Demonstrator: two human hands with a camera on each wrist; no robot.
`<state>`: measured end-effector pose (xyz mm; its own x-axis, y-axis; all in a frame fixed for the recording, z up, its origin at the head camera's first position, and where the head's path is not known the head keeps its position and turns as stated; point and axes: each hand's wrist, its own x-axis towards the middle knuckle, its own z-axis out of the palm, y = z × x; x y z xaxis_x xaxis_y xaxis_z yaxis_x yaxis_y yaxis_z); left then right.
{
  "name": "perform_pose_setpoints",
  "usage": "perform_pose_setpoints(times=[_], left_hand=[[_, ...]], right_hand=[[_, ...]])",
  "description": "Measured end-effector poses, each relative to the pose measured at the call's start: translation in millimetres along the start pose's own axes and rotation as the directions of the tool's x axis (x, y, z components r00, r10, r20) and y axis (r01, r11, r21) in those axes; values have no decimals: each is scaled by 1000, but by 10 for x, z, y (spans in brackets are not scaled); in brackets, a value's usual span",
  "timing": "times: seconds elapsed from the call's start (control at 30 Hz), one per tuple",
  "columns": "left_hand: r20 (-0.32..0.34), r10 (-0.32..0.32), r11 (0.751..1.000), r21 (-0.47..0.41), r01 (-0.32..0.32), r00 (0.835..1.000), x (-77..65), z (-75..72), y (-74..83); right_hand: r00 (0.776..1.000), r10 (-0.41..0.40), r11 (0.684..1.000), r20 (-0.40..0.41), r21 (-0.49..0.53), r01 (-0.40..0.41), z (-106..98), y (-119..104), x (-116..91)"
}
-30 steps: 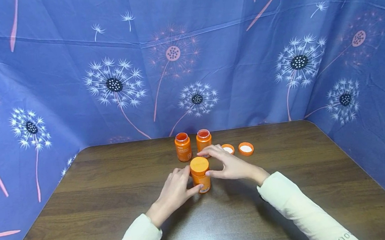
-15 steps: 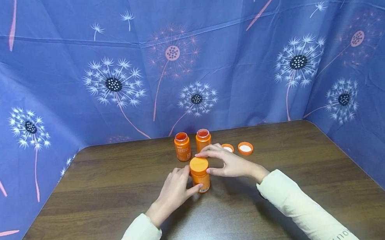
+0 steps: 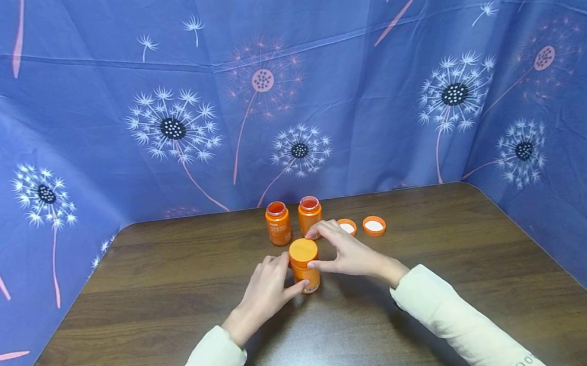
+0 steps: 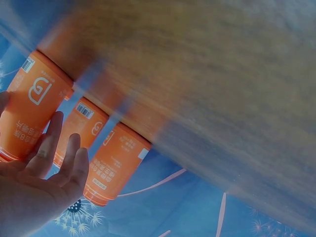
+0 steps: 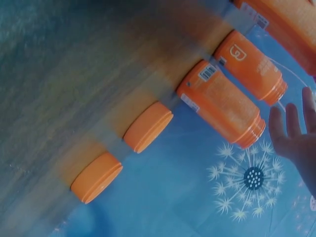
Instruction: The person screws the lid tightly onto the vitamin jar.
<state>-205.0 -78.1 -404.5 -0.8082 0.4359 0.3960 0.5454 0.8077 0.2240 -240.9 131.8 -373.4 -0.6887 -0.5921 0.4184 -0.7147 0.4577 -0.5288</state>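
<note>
An orange pill bottle [image 3: 301, 274] stands upright on the wooden table, its orange cap [image 3: 303, 250] on. My left hand [image 3: 264, 293] holds the body from the left, thumb in front and fingers behind. Around the cap are the thumb and fingers of my right hand [image 3: 352, 254], thumb tip at its front right and a fingertip at the back. In the left wrist view the same bottle [image 4: 32, 111] leans into the left hand's fingers. Only part of it, the upper right corner bottle [image 5: 286, 29], enters the right wrist view.
Behind stand two uncapped orange bottles, one at left [image 3: 279, 226] and one at right [image 3: 310, 214], partly covered by the right hand. Two orange caps lie white inside up, a nearer one [image 3: 347, 226] and a farther-right one [image 3: 374, 226]. A blue dandelion-print cloth [image 3: 361, 110] borders the table.
My right thumb has slid left across the cap's front while the fingertip at the back has shifted right. The left hand and the bottle stay in place.
</note>
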Motion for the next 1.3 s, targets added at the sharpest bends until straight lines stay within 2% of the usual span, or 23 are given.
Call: perform_pose_setpoints(times=[0.33, 0.53, 0.63, 0.77, 1.0, 1.3], left_hand=[[-1, -7, 1000, 4, 7, 1000, -3, -6, 8], [-21, 9, 1000, 14, -9, 1000, -3, 1, 4], [-44, 27, 1000, 15, -26, 999, -4, 15, -7], [-68, 48, 999, 16, -47, 996, -9, 30, -20], [-16, 11, 1000, 5, -11, 1000, -10, 16, -8], [7, 2, 1000, 2, -2, 1000, -13, 6, -2]], right_hand=[[992, -1, 998, -124, -58, -7, 137, 4, -12], [989, 27, 997, -143, -66, -37, 170, -6, -19], [992, 30, 998, -121, -45, -36, 155, 1, -24], [999, 21, 1000, -50, 19, -20, 97, 19, -28], [997, -18, 996, 76, 85, 12, -35, 53, -17], [989, -67, 993, 132, 103, 54, -92, 85, 0]])
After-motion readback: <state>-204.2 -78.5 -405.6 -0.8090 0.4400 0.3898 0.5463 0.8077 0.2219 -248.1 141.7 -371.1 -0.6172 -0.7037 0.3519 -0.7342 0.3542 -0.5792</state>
